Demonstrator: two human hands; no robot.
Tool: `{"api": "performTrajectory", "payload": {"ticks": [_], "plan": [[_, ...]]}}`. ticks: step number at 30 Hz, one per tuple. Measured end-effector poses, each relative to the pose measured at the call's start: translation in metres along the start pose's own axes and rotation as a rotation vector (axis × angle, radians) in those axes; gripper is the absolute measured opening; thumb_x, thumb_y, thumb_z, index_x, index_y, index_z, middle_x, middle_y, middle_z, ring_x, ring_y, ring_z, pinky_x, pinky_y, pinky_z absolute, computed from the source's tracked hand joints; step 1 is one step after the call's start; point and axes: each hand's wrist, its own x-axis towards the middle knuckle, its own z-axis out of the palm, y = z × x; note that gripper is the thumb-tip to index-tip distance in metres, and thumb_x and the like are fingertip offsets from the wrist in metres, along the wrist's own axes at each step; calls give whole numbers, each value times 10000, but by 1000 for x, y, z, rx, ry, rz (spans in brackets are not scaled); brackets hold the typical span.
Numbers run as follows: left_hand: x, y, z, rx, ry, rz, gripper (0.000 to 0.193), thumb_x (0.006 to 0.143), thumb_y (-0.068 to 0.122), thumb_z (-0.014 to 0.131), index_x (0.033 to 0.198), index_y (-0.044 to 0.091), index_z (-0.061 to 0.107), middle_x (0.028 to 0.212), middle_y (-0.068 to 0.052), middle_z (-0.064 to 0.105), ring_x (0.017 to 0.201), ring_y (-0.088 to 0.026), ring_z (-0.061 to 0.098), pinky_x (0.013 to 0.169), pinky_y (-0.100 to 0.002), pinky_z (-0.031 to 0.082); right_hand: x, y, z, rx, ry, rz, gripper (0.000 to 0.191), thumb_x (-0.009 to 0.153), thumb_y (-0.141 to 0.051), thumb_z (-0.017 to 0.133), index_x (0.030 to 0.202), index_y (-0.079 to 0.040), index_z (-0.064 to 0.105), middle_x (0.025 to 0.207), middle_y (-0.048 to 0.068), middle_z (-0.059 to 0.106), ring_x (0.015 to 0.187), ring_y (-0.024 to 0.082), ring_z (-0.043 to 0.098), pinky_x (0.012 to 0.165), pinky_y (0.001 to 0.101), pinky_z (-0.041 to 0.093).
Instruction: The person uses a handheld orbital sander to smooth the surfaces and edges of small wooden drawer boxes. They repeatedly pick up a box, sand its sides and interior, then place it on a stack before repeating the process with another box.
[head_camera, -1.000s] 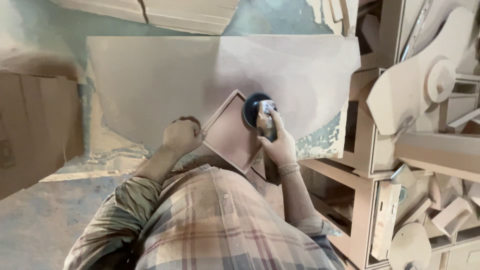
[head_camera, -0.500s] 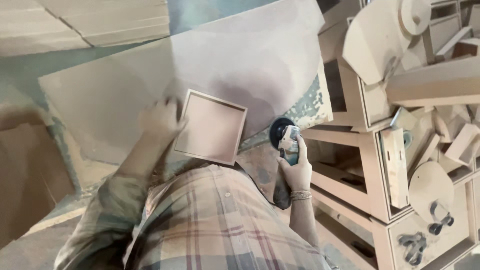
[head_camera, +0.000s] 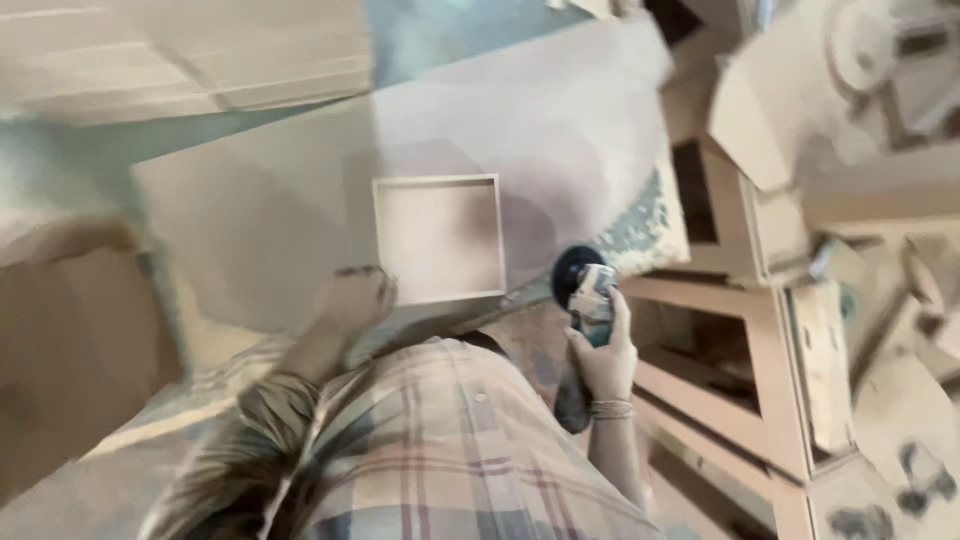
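The right hand (head_camera: 606, 355) is wrapped around a sander (head_camera: 585, 290), fingers curled tight on its pale body, with the dark round pad at the top end. The tool is held upright just off the near right corner of the panel (head_camera: 437, 238), beside it and not touching. A string band circles the right wrist.

The panel is a square, shallow tray shape — a flat pinkish-brown field with a thin raised pale rim on all four sides. It lies flat on a wide board (head_camera: 560, 130) that serves as the worktop, dusted all over in pale powder.

The left hand (head_camera: 355, 297) sits at the near left corner of the panel, fingers bent loosely; it is blurred, so whether it touches the rim or grips anything cannot be told. Its sleeve belongs to a plaid shirt (head_camera: 440, 450) — beige with red and dark lines.

To the right stands a rack (head_camera: 770, 330) of bare brown board, its shelves stacked with cut pieces, some with round shapes. At upper left lie more flat sheets (head_camera: 180, 50). No labels or packages are readable anywhere; every surface is the same dusty tan.
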Motion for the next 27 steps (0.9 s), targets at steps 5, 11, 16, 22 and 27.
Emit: {"api": "performTrajectory", "payload": {"ticks": [5, 11, 16, 22, 27], "plan": [[-55, 13, 6, -276, 48, -272, 395, 970, 461, 571, 901, 98, 713, 871, -128, 739, 857, -363, 714, 780, -503, 563, 32, -43, 19, -6, -121, -277, 892, 741, -213, 855, 1531, -214, 442, 1354, 197, 664, 1164, 362, 695, 931, 437, 582], [-60, -11, 5, -448, -4, -222, 384, 923, 469, 625, 838, 111, 734, 862, -130, 745, 846, -361, 709, 787, -510, 551, 61, -136, 72, -124, -414, -616, 848, 767, -198, 779, 1545, -261, 449, 1307, 212, 680, 1146, 384, 692, 958, 448, 564], [-53, -17, 20, -508, -8, -252, 403, 885, 459, 662, 769, 79, 724, 846, -165, 726, 810, -380, 702, 770, -514, 553, 55, -202, 124, -330, -597, -751, 851, 769, -240, 778, 1532, -401, 436, 1105, 238, 696, 960, 432, 706, 865, 490, 576], [-49, -13, 19, -578, -24, -375, 391, 858, 447, 700, 750, 74, 738, 824, -170, 719, 754, -386, 695, 737, -503, 559, 51, -219, 146, -525, -650, -847, 845, 828, -282, 762, 1555, -472, 376, 974, 241, 673, 802, 421, 705, 766, 508, 585], [-47, -7, 14, -629, -74, -465, 364, 854, 398, 693, 714, 63, 725, 712, -170, 702, 685, -366, 699, 700, -485, 564, 72, -193, 118, -412, -561, -766, 889, 770, -253, 786, 1538, -454, 387, 987, 225, 686, 845, 423, 702, 781, 507, 578]]}}
